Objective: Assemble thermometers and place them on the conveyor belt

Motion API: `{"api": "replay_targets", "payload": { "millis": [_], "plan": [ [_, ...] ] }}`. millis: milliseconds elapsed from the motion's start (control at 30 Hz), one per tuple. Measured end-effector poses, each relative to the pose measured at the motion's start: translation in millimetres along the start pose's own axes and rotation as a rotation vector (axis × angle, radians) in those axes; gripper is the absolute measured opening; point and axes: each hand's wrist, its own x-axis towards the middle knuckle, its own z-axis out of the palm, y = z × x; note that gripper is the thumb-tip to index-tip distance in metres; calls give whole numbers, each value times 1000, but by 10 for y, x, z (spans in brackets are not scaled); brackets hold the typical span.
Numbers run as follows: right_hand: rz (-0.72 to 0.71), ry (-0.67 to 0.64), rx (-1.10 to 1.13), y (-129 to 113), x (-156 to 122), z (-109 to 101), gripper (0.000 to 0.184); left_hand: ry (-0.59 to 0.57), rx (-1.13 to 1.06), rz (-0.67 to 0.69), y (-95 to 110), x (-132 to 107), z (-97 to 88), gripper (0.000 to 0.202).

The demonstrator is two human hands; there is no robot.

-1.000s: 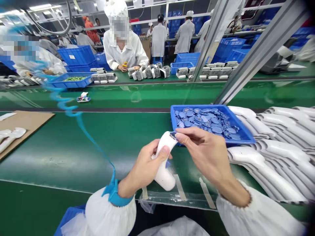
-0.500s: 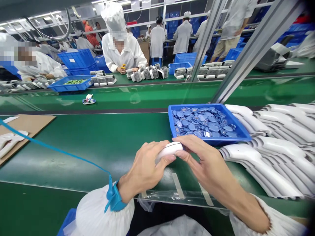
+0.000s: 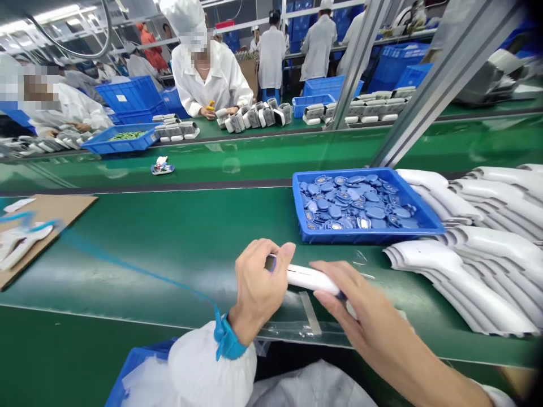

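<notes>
Both my hands hold one white plastic shell point(image 3: 306, 277) low over the green bench, lying nearly flat. My left hand point(image 3: 258, 288) is curled round its left end, thumb on top. My right hand point(image 3: 360, 316) grips its right end from below, fingers closed along it. A blue wrist strap point(image 3: 227, 339) with a coiled blue cord runs off to the left. Just beyond my hands stands a blue tray point(image 3: 367, 236) filled with several small blue parts.
Rows of white shells point(image 3: 458, 271) lie stacked at the right. A cardboard sheet point(image 3: 55, 212) with white parts lies at the left. Across the green conveyor point(image 3: 254, 158), people in white coats work at blue bins point(image 3: 123, 141). Slanted metal posts point(image 3: 424, 96) rise behind the tray.
The white shell has been turned from upright to lying flat and lowered toward the bench. My right hand slid from its top to its right end. The blue cord swung left.
</notes>
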Motion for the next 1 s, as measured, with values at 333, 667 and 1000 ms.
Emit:
{"api": "replay_targets", "payload": {
  "millis": [333,667,1000],
  "plan": [
    [242,33,207,-155,-13,232,34,-129,53,4,-18,126,-45,48],
    [711,-419,677,-297,169,333,52,183,-330,-329,-249,65,22,60],
    [40,92,-306,-473,85,802,20,240,73,-208,-257,182,165,54]
  ]
}}
